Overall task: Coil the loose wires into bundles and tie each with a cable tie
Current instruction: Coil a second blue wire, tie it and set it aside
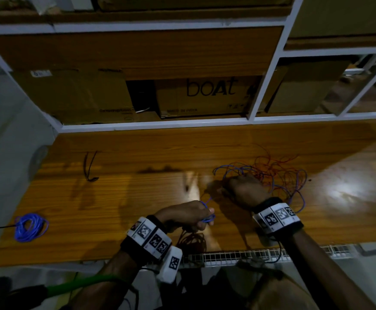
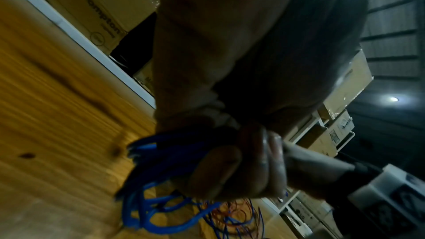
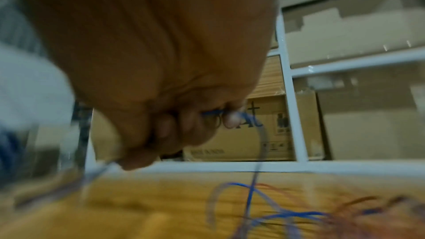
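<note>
My left hand (image 1: 191,217) grips a small coil of blue wire (image 1: 208,217) above the wooden table; the left wrist view shows the blue loops (image 2: 158,163) bunched in the curled fingers. My right hand (image 1: 245,189) pinches a strand of the same blue wire (image 3: 243,115) beside a loose tangle of blue and red wires (image 1: 278,175) on the table. A finished blue bundle (image 1: 30,227) lies at the table's left front. Black cable ties (image 1: 89,166) lie at the left back. A coil of red wire (image 1: 192,241) sits below my left hand.
The wooden table (image 1: 137,198) meets a white-framed shelf (image 1: 151,125) holding cardboard boxes, one marked "boat" (image 1: 205,95). A white wire rack (image 1: 231,257) runs along the front edge. A green cable (image 1: 81,285) hangs near my left arm.
</note>
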Action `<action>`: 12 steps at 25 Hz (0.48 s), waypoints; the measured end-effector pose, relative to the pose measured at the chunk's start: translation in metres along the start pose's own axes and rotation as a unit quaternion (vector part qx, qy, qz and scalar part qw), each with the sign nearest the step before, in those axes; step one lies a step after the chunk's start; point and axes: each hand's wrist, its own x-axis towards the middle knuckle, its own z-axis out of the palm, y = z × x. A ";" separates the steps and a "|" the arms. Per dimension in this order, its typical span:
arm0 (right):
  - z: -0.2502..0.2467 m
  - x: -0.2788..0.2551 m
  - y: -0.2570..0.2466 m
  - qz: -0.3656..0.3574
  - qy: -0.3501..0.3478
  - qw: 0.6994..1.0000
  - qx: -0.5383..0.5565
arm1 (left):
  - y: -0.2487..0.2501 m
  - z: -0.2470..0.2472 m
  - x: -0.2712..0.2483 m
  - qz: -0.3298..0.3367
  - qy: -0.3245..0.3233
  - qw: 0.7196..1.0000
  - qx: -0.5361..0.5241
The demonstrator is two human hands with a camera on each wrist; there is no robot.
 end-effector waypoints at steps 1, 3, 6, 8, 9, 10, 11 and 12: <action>0.001 0.004 -0.003 0.024 0.008 1.000 0.012 | 0.001 0.004 0.005 -0.009 0.021 1.000 -0.011; -0.004 0.005 -0.007 0.048 0.048 0.995 0.066 | 0.004 0.009 0.012 -0.011 0.062 0.995 -0.075; -0.013 0.004 -0.015 0.040 0.065 0.984 0.162 | 0.008 0.010 0.015 0.020 0.105 0.983 -0.149; -0.020 -0.003 -0.022 0.032 0.069 0.964 0.257 | 0.009 0.007 0.016 0.035 0.126 0.971 -0.198; -0.020 -0.005 -0.025 0.035 0.063 0.952 0.297 | 0.008 0.006 0.016 0.039 0.138 0.965 -0.220; -0.019 -0.008 -0.028 0.039 0.057 0.942 0.329 | 0.008 0.004 0.016 0.042 0.151 0.960 -0.233; -0.016 -0.009 -0.031 0.044 0.055 0.932 0.354 | 0.009 0.003 0.015 0.045 0.166 0.956 -0.237; -0.014 -0.011 -0.036 0.048 0.053 0.924 0.375 | 0.012 0.002 0.013 0.048 0.182 0.953 -0.236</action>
